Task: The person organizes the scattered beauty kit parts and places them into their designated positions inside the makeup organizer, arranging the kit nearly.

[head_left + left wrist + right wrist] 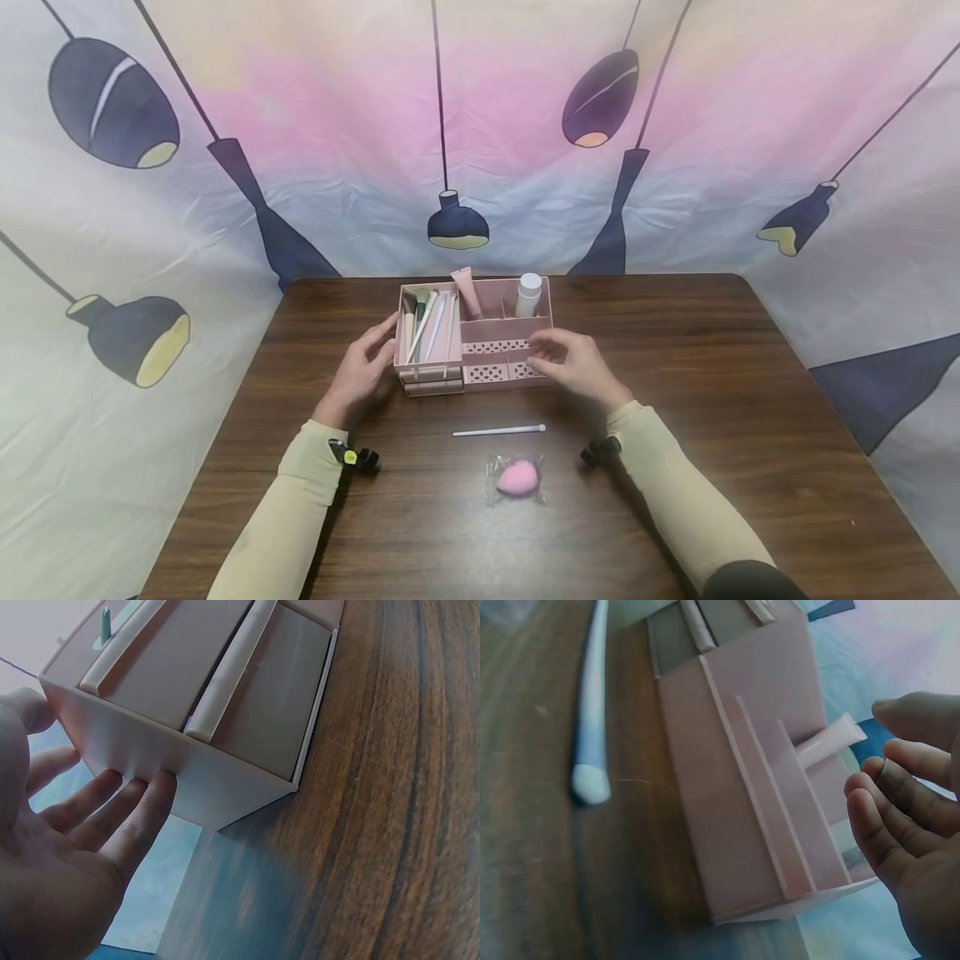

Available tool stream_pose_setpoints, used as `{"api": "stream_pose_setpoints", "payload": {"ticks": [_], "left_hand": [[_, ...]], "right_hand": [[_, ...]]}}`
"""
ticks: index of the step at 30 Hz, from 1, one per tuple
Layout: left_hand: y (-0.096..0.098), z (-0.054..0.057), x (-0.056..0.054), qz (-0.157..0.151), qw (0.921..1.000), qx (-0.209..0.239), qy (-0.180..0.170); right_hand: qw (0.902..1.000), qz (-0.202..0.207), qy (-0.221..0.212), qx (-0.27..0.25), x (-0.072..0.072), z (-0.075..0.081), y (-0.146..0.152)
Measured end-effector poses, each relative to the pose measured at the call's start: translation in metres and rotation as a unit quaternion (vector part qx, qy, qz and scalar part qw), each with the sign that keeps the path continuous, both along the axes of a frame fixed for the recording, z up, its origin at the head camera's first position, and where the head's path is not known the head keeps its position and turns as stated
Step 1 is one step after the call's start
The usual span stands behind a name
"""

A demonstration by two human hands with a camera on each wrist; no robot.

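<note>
A pink desk organizer (506,329) stands toward the back of the table, with two drawers (247,682) on its left side. Several makeup brushes (431,321) lie in its top left tray. A pink squeeze tube (467,292) and a white bottle (528,296) stand in the rear compartments. My left hand (360,367) rests its extended fingertips (161,787) against the organizer's left wall. My right hand (573,364) hovers at the organizer's right front end, fingers loosely bent and holding nothing; in the right wrist view its fingertips (864,799) show near the right end.
In front of the organizer a thin white brush (498,430) lies crosswise on the wooden table (420,517). Nearer me is a pink makeup sponge (517,478) in a clear wrapper. A printed cloth (360,167) hangs behind the table's back edge.
</note>
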State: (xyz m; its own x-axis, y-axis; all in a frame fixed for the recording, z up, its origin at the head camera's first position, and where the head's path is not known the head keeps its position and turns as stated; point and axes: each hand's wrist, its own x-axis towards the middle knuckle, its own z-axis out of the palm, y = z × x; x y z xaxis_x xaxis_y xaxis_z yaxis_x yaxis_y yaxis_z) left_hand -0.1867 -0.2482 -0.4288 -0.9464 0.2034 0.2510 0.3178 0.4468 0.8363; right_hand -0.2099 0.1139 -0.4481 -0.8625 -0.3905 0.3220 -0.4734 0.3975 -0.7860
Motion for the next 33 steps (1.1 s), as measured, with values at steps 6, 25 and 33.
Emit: {"api": "stream_pose_setpoints", "payload": {"ticks": [6,25,33], "left_hand": [[0.000,0.001,0.001,0.001,1.0000,-0.002,-0.003],[0.000,0.002,0.001,0.001,0.9999,0.002,-0.013],[0.001,0.001,0.001,0.002,0.9999,0.005,-0.012]], "right_hand": [[0.9991,0.033,0.001,0.028,0.006,-0.007,-0.001],[0.9672,0.135,0.016,0.215,0.013,-0.020,-0.001],[0.9586,0.159,0.016,0.236,0.017,-0.023,-0.003]]}}
